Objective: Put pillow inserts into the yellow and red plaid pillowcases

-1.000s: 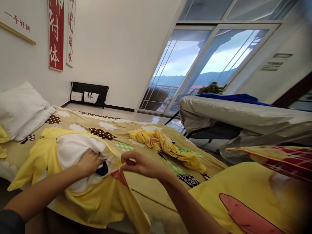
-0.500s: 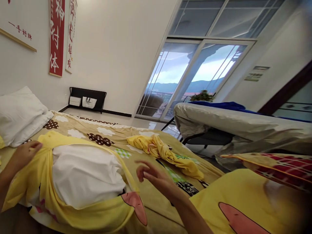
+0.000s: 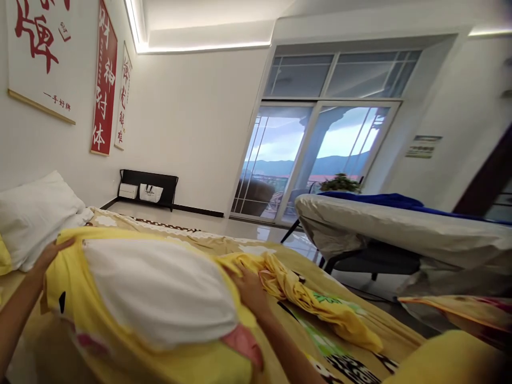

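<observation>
A yellow pillowcase [image 3: 132, 341] with a cartoon face lies in front of me, and a white pillow [image 3: 172, 288] shows through its wide opening. My left hand [image 3: 54, 253] is closed on the pillowcase's upper left corner. On the opposite side, my right hand [image 3: 248, 285] has its fingers closed around the yellow edge; the fingertips are partly hidden in the cloth. A crumpled yellow cloth [image 3: 312, 296] lies on the patterned bed sheet [image 3: 384, 314] just beyond my right hand.
White pillows [image 3: 36, 218] rest at the bed's left end. Another yellow item [image 3: 452, 357] and a patterned cushion [image 3: 468, 314] are at the lower right. Past the bed stand a plastic-covered table [image 3: 400, 224], a dark chair [image 3: 372, 258] and a low black rack [image 3: 170, 192].
Both hands have taken hold of the pillowcase edges. The pillowcase is lifted and stretched with the pillow inside. My view has tilted upward.
</observation>
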The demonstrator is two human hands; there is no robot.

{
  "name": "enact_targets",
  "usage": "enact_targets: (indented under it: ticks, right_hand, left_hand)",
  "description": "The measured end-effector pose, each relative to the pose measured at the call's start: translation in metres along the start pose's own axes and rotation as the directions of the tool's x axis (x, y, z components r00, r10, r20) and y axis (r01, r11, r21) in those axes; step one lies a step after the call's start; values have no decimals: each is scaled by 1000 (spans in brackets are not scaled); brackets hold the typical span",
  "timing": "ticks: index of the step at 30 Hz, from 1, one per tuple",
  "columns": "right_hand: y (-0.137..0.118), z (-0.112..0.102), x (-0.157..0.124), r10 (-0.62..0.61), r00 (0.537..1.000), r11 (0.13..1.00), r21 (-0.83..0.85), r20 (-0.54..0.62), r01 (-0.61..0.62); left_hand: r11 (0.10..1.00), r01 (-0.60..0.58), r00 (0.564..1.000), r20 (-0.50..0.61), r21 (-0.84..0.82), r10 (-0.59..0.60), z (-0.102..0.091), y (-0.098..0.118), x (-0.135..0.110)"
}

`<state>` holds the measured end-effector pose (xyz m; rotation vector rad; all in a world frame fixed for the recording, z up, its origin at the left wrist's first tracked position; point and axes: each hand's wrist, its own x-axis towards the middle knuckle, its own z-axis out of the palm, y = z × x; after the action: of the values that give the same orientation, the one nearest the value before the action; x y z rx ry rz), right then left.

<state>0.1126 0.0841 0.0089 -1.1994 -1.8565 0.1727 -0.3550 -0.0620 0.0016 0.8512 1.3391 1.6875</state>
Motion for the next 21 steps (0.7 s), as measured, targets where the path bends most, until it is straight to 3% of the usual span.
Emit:
enact_targets:
  ticks: [3, 5, 7, 9, 11, 14, 17, 19, 21]
  right_hand:
    - [2, -57, 29, -58, 995, 992, -120, -84, 47]
    - [-3, -90, 37, -113, 990, 955, -284, -84, 85]
    - [-8, -113, 38, -134, 981, 894, -444, -137, 60]
    - [-12, -123, 37, -124, 970, 821, -570, -209, -18]
    - [-10, -120, 36, -72, 986, 736, -675, -151, -49]
    - [3, -100, 36, 25, 1000, 643, -766, 7, -11]
    - [31, -79, 33, 138, 990, 667, -739, 5, -89]
    - [56, -74, 26, 286, 958, 714, -669, 12, -205]
    - [84, -74, 11, 389, 921, 743, -601, 31, -294]
  left_hand:
    - [984, -175, 983, -58, 30, 176, 1, 54, -6]
    - [938, -292, 947, -84, 186, 311, 9, 78, -14]
    - [826, -388, 877, -111, 410, 467, 20, 91, -20]
    - [684, -409, 815, -95, 604, 571, 29, 90, -19]
    - [581, -384, 811, -40, 718, 584, 35, 77, -11]
    - [460, -309, 877, 62, 832, 477, 34, 33, 11]
    - [339, -246, 950, 157, 908, 271, 20, -21, 32]
    - [387, -213, 977, 184, 897, 112, 5, -47, 42]
    - [514, -126, 987, 161, 849, -24, -13, -58, 50]
